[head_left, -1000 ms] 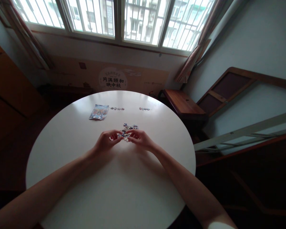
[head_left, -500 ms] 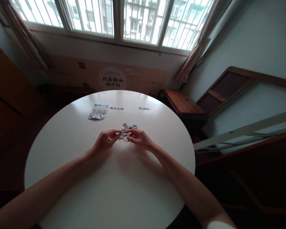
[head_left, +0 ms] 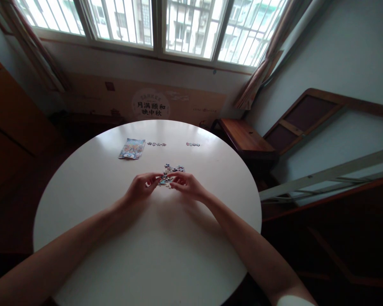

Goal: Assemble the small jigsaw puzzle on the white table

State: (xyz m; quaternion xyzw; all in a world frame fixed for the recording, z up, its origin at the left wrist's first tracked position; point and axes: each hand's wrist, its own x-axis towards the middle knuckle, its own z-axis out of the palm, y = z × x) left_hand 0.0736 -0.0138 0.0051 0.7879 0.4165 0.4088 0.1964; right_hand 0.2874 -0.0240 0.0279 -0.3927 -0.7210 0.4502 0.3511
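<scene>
A loose heap of small jigsaw puzzle pieces (head_left: 178, 168) lies near the middle of the white round table (head_left: 153, 246). At the heap's left side my left hand (head_left: 144, 185) is curled, thumb and index finger closed around a dark puzzle piece (head_left: 165, 174). From the right my right hand (head_left: 187, 185) reaches in over the pieces. Its index fingertip is close to that same piece, while the thumb stays apart below it. A few light and bluish pieces show between the two hands; others are hidden by the fingers.
Farther back lie a colourful printed packet (head_left: 132, 148), a short row of pieces (head_left: 156, 144) beside it, and another row (head_left: 193, 144) to the right. A wooden bench (head_left: 247, 135) stands beyond the table's right edge, below barred windows (head_left: 188, 27).
Both hands keep nearly the same place over the heap. Between the fingertips the dark piece has shifted slightly; the packet and rows stay put.
</scene>
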